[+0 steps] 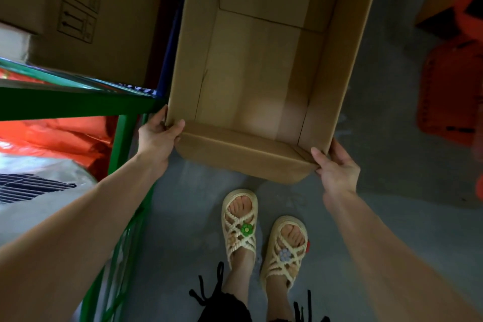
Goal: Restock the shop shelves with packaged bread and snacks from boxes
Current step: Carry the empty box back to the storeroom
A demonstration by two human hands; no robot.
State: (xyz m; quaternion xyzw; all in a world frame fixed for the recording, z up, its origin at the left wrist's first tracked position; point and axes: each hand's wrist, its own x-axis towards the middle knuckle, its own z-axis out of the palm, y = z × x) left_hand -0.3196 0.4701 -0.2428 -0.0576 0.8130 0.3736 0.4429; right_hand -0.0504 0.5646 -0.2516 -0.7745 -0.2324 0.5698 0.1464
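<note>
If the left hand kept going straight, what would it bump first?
The box: the left hand grips its near corner, so it would probably just push the box onward.

bare grey floor [379,165] lies open right of the cardboard box [261,60], while a green shelf frame [122,138] crowds its left.

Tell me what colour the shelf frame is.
Green; the shelf frame shows best in the head view, left of the box.

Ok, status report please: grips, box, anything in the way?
Left grip and right grip each hold a near corner of the box. Box empty, top open. Green shelf close at its left; orange crate to the right.
</note>
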